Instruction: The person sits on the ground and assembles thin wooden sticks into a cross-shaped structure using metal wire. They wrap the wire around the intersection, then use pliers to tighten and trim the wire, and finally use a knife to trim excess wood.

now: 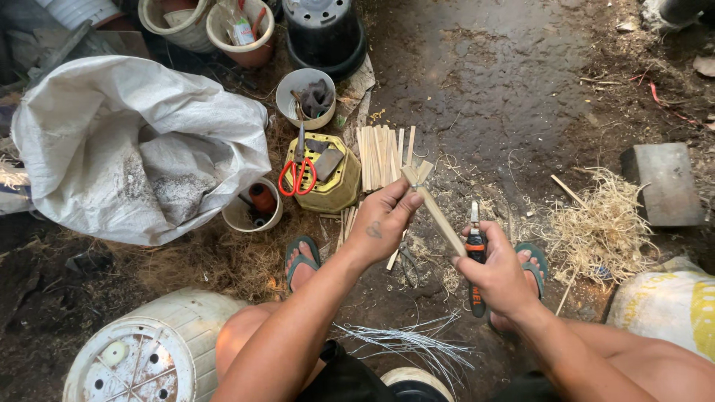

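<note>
My left hand (383, 218) pinches the upper end of a small bundle of thin wooden sticks (434, 211), which is tied near its top. My right hand (495, 272) grips the lower end of the same bundle and also holds pliers with orange and black handles (475, 257), jaws pointing up. A row of cut wooden sticks (381, 156) lies on the ground just beyond my hands. Thin grey wires (413, 344) lie between my knees. My feet wear green flip-flops (302, 257).
Red-handled scissors (297, 177) rest on a yellow-green plastic block (328, 177). A white woven sack (134, 145) of grit sits at left, with small pots (253, 205) nearby. A white bucket (153, 350) lies at bottom left. Wood shavings (596, 231) and a grey brick (664, 182) are at right.
</note>
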